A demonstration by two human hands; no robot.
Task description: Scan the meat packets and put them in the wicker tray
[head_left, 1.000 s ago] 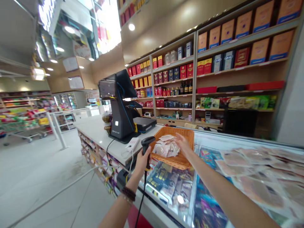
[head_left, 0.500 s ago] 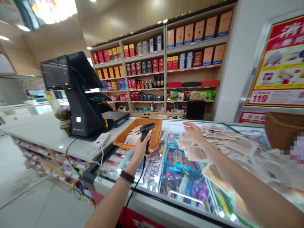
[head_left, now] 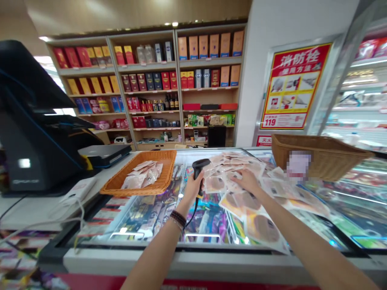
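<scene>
My left hand (head_left: pixel 193 188) is wrapped round the handle of a black barcode scanner (head_left: pixel 200 163), its head raised and its cable hanging down past my wrist. Flat clear packets (head_left: pixel 244 161) with pale brown contents lie heaped on the glass freezer top (head_left: pixel 181 239). Over the heap, my right hand (head_left: pixel 248 181) has its fingers stretched out, the tips touching the packets; no packet is seen lifted. Left of the scanner, an orange wicker basket (head_left: pixel 110 187) holds a small pile of similar packets (head_left: pixel 145 174).
A brown wicker basket (head_left: pixel 326 157) stands at the right on the freezer. At the left are a black cash register (head_left: pixel 27 133), a flat black device (head_left: pixel 105 155) and a white cable (head_left: pixel 82 213). Shelves of boxed goods (head_left: pixel 145 80) line the back wall.
My view has turned to the right. The scanner in my left hand has moved from over the orange basket to beside the packet heap. My right hand has come down onto the packets.
</scene>
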